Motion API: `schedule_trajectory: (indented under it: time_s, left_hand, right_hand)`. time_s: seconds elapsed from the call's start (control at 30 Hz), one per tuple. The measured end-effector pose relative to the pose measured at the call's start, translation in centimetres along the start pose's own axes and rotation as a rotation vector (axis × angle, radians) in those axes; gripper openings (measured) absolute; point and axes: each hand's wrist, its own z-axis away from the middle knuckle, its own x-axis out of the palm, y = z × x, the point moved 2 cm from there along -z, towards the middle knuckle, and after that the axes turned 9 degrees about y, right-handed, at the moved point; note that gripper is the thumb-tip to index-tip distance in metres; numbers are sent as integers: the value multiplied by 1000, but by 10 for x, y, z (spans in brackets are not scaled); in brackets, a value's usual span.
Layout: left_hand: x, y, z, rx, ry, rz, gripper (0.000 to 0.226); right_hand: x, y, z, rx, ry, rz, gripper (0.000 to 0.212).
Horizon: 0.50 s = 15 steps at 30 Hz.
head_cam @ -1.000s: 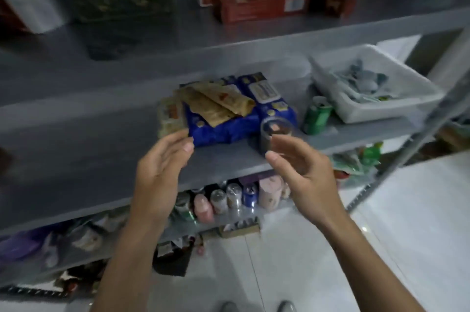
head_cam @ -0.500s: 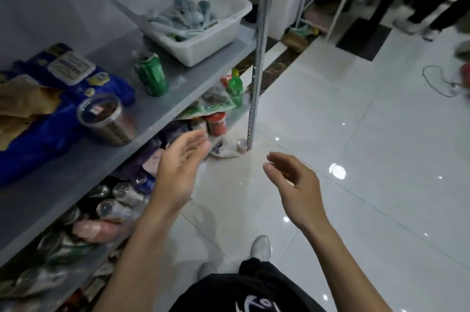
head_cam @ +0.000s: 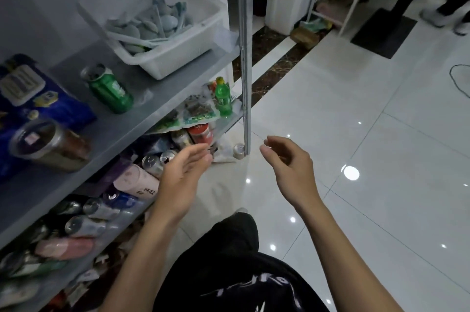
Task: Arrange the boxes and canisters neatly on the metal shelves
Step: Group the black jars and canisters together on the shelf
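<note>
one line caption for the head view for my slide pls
Both hands, left and right, open and empty beside the metal shelves, green can and white bin on the shelf.

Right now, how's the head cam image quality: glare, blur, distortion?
Head view: ceiling lights throw bright glare spots on the glossy floor tiles; the clear canister and blue package at the left edge are smeared with blur; the shelf post leans from wide-angle distortion; both the left hand and right hand are fairly sharp and empty.
</note>
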Motion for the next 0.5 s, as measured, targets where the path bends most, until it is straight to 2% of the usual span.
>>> schedule_trajectory:
  time_s: [0.17, 0.5]
  left_hand:
    - [46, 10, -45, -13, 44, 11, 23]
    - [175, 72, -163, 20, -68, 29, 24]
  right_hand:
    - [-12, 2, -60, 13, -29, 18, 26]
    - [-65, 7, -177, 99, 24, 46, 26]
